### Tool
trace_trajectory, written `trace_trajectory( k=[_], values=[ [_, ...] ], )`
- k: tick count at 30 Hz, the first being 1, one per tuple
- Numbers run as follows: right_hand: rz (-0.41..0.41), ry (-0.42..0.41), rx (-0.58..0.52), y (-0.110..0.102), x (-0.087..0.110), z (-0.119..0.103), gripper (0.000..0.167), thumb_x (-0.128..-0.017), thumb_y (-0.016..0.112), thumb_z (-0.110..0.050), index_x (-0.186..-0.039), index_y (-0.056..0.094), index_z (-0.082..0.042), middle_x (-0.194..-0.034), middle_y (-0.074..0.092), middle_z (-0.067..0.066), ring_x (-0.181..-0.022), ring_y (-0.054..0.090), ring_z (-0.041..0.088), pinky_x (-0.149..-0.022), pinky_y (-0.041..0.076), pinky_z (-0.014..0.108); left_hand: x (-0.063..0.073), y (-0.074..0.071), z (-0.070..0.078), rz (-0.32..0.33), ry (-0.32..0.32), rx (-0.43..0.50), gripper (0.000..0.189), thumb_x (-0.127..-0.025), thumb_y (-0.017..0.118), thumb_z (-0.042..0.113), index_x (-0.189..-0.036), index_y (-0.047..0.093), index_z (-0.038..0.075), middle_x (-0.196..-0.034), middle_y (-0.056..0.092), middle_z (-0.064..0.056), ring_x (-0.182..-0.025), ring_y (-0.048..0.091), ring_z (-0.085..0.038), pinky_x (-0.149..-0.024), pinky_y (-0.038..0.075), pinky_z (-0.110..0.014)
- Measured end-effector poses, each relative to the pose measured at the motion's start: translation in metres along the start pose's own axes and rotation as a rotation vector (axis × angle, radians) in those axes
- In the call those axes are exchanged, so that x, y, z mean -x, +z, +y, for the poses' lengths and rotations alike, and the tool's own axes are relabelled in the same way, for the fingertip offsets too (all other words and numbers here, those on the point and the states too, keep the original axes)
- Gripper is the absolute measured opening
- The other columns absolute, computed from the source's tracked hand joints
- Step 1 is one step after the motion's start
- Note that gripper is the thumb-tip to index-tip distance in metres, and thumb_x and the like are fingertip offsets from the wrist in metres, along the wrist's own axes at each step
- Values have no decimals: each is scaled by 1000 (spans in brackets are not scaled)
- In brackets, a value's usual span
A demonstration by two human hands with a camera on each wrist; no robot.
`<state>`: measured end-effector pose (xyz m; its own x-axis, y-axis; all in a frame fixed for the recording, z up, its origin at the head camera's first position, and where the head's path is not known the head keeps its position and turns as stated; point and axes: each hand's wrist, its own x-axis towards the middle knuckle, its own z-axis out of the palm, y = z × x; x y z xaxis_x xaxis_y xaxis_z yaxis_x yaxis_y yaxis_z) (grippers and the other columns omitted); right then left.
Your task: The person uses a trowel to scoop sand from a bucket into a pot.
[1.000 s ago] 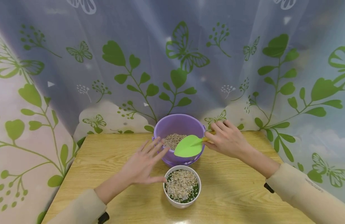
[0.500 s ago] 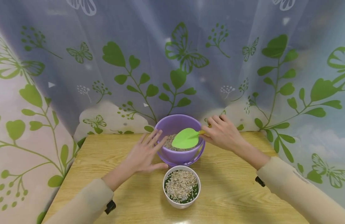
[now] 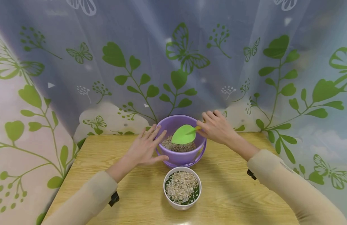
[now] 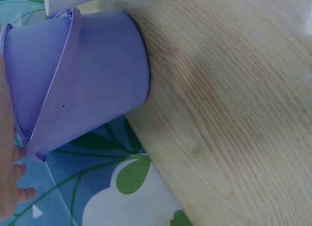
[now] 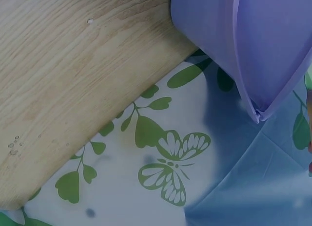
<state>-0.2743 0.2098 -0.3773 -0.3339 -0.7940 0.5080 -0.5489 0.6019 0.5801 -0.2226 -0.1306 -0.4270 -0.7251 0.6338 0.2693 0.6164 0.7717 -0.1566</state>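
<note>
In the head view a purple bucket (image 3: 179, 157) stands on the table, with beige gravel (image 3: 187, 147) in its bottom. My right hand (image 3: 217, 128) grips the yellow handle of a bright green trowel (image 3: 183, 135), whose leaf-shaped blade is over the bucket's mouth. My left hand (image 3: 145, 148) has its fingers spread at the bucket's left rim; whether they touch it I cannot tell. In front of the bucket is a white pot (image 3: 181, 207) with pale gravel lying over something dark green. The left wrist view shows the bucket's side and part of my left hand (image 4: 9, 187).
The wooden table (image 3: 232, 187) ends at the back against a printed curtain (image 3: 134, 78) of leaves and butterflies. The bucket's purple handle (image 3: 200, 157) hangs down at its front. A small pale speck (image 5: 90, 21) lies on the wood in the right wrist view.
My right hand has moved left and away from me, carrying the trowel blade farther back over the bucket. My left hand has shifted slightly farther away along the rim. The pot stays put.
</note>
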Motion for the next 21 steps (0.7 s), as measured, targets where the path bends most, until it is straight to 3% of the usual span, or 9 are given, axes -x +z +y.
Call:
trace_trajectory(
  k=[2,6,8,11,14,21],
  values=[
    [-14,1,4,3,-1,0,40,-88,83,-49,-94,61,-17,-83,56,5,-74,51,24,-69,42,36,-3,1,-1,-15,0,-21,121,-85,-2,95,-166,35,12,-173,31,-21,-161,29,-41,-131,28,-61],
    [-38,2,7,10,-4,1,39,-89,83,-49,-95,63,-16,-85,58,5,-75,52,25,-70,41,36,-8,3,-1,-44,2,-56,108,-92,29,92,-167,32,13,-174,29,-20,-163,27,-38,-131,29,-60],
    [-50,1,5,13,-5,1,38,-89,82,-48,-96,63,-16,-86,59,6,-76,53,25,-70,41,36,-10,4,-1,-54,0,-54,107,-92,35,90,-167,31,14,-174,27,-20,-163,26,-38,-130,30,-61],
    [-66,-2,-1,17,-6,1,38,-90,82,-49,-97,64,-16,-87,60,7,-77,53,25,-70,41,36,-14,5,-2,-56,-4,-55,113,-90,14,94,-167,30,14,-174,27,-20,-162,28,-40,-129,32,-63],
    [-97,-2,-5,19,-8,1,37,-91,80,-49,-98,65,-16,-89,62,8,-79,56,26,-72,43,37,-20,5,-3,-56,-8,-49,126,-81,-11,95,-167,30,14,-173,28,-21,-161,30,-41,-129,31,-64],
    [-197,0,-14,28,-14,1,38,-94,76,-51,-105,65,-17,-97,64,9,-87,58,27,-78,46,39,-28,4,-5,-89,-33,-31,137,-71,-21,97,-168,28,13,-174,26,-22,-162,29,-42,-129,30,-64]
  ],
)
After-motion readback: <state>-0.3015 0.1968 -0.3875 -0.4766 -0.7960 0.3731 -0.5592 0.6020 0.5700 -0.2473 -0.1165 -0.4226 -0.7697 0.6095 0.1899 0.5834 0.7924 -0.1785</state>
